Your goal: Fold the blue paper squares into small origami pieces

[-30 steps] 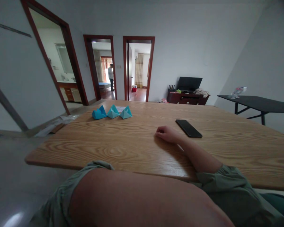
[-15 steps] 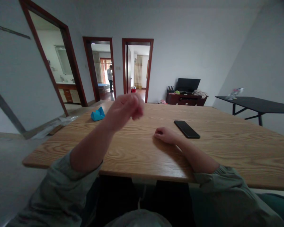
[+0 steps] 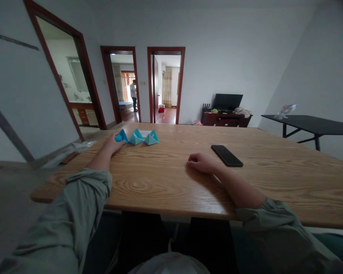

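while the left hand [image 3: 113, 144] reached out to the far left part of the wooden table [image 3: 160, 179], its fingers touched the darker blue folded paper [image 3: 124, 134] and partly covered it; whether they gripped it, i cannot tell. that piece stood at the left end of a row, just beside the middle light-blue folded paper [image 3: 136, 137], with the right light-blue folded paper [image 3: 151, 138] next along. a pale sheet [image 3: 144, 133] lay flat behind those two. well apart from the left hand, the right hand [image 3: 200, 162] rested on the wood, fingers loosely curled in, near a black phone [image 3: 226, 155] that lay flat. beyond the table, a television [image 3: 228, 102] stood on a dark red cabinet [image 3: 225, 120], and a black table [image 3: 311, 125] to the right bore a clear plastic item [image 3: 287, 110]. through the middle doorway, a person [image 3: 133, 95] stood in the room behind.
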`<state>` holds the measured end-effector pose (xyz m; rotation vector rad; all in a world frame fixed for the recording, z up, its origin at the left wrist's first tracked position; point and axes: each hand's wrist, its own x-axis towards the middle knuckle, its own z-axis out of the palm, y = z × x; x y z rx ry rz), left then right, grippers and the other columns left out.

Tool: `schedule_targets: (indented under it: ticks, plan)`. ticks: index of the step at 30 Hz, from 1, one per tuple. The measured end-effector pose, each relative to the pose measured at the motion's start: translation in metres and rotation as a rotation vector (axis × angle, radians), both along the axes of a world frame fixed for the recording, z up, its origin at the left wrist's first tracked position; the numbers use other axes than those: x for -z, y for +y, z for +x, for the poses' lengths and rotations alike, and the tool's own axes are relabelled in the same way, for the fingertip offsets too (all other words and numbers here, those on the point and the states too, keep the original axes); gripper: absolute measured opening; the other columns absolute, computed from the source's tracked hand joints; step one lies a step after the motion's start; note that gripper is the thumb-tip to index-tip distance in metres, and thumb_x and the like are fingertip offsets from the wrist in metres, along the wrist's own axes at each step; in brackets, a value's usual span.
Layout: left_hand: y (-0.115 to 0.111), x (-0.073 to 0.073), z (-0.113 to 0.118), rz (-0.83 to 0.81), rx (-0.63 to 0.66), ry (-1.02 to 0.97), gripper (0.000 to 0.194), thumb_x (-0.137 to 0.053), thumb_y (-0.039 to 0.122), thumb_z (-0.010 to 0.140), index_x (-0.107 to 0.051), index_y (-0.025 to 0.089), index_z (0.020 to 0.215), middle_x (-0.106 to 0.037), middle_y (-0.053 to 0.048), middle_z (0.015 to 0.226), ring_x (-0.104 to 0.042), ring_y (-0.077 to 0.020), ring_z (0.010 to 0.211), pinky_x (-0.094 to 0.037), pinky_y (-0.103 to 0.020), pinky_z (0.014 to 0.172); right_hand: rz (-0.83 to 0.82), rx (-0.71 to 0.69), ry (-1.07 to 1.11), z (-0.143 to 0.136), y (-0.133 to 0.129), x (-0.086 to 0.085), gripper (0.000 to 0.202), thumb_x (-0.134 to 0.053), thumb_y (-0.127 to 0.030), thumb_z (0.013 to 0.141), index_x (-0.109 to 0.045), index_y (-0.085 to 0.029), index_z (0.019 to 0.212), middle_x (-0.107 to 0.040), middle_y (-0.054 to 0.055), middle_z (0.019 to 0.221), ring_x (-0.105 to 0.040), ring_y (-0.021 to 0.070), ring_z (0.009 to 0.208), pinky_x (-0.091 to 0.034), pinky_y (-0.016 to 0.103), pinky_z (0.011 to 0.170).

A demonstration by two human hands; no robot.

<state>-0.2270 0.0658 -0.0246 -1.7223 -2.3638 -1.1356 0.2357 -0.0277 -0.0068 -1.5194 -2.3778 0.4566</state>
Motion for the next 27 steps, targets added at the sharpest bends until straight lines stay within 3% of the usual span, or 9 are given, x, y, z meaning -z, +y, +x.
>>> schedule_targets:
  ticks: [4,10,13,16,18,21,24,27]
  plan:
    - [0.002,0.002,-0.004,-0.012,-0.013,0.078,0.053,-0.067,0.035,0.070,-0.052,0.019,0.118,-0.063,-0.011,0.111,-0.060,-0.0255,0.095,-0.044,-0.031,0.077,0.004,0.006,-0.002,0.000,-0.001,0.000,0.022,-0.054,-0.036,0.081,-0.066,-0.019,0.085,-0.067,0.004,0.078,-0.056,0.0156,0.068,-0.037,0.025,0.060]
    - [-0.001,0.004,-0.023,-0.034,-0.129,0.091,0.028,-0.061,0.034,0.071,-0.063,0.018,0.094,-0.066,-0.012,0.097,-0.061,-0.0288,0.090,-0.044,-0.034,0.073,-0.005,0.008,-0.008,0.000,0.000,0.000,0.021,-0.055,-0.036,0.081,-0.067,-0.018,0.086,-0.067,0.004,0.078,-0.057,0.0153,0.070,-0.038,0.024,0.062]
    - [-0.004,-0.005,-0.014,0.059,-0.157,0.045,0.029,-0.060,0.035,0.072,-0.063,0.019,0.096,-0.066,-0.010,0.095,-0.060,-0.0276,0.088,-0.045,-0.034,0.073,-0.006,0.019,-0.008,0.000,-0.002,-0.001,0.021,-0.055,-0.035,0.080,-0.066,-0.018,0.085,-0.067,0.004,0.078,-0.056,0.0150,0.070,-0.037,0.024,0.061]
    - [-0.011,-0.024,0.012,0.234,-0.113,0.040,0.027,-0.058,0.034,0.073,-0.062,0.017,0.094,-0.065,-0.009,0.090,-0.060,-0.0244,0.083,-0.046,-0.032,0.073,-0.003,0.020,-0.016,0.000,-0.003,-0.002,0.021,-0.055,-0.035,0.081,-0.067,-0.019,0.085,-0.066,0.004,0.077,-0.056,0.0148,0.068,-0.036,0.024,0.059]
    - [-0.020,-0.038,0.039,0.369,-0.017,0.058,0.024,-0.057,0.032,0.074,-0.061,0.017,0.092,-0.063,-0.008,0.093,-0.060,-0.0215,0.082,-0.046,-0.031,0.074,0.000,0.010,-0.010,0.000,-0.003,-0.002,0.021,-0.055,-0.036,0.081,-0.066,-0.019,0.085,-0.066,0.004,0.077,-0.056,0.0146,0.067,-0.036,0.024,0.058]
    - [-0.040,-0.053,0.088,0.467,0.279,0.071,0.022,-0.055,0.031,0.076,-0.060,0.016,0.092,-0.061,-0.007,0.101,-0.059,-0.0185,0.085,-0.047,-0.028,0.075,0.008,0.001,0.028,0.000,-0.001,0.001,0.022,-0.054,-0.037,0.081,-0.066,-0.019,0.084,-0.066,0.004,0.076,-0.055,0.0145,0.065,-0.036,0.024,0.057]
    - [-0.062,-0.059,0.140,0.350,0.653,0.136,0.020,-0.055,0.032,0.077,-0.061,0.017,0.089,-0.063,-0.005,0.093,-0.059,-0.0173,0.081,-0.047,-0.027,0.074,0.040,0.054,0.108,0.001,0.004,0.003,0.024,-0.053,-0.039,0.082,-0.065,-0.018,0.086,-0.064,0.004,0.073,-0.054,0.0145,0.064,-0.036,0.024,0.056]
    - [-0.078,-0.057,0.185,0.202,0.923,0.220,0.018,-0.056,0.026,0.075,-0.063,0.018,0.089,-0.064,-0.003,0.085,-0.059,-0.0164,0.076,-0.046,-0.027,0.072,0.142,0.168,0.251,0.004,0.012,0.005,0.031,-0.051,-0.045,0.083,-0.063,-0.018,0.095,-0.064,0.004,0.078,-0.056,0.0150,0.069,-0.039,0.024,0.060]
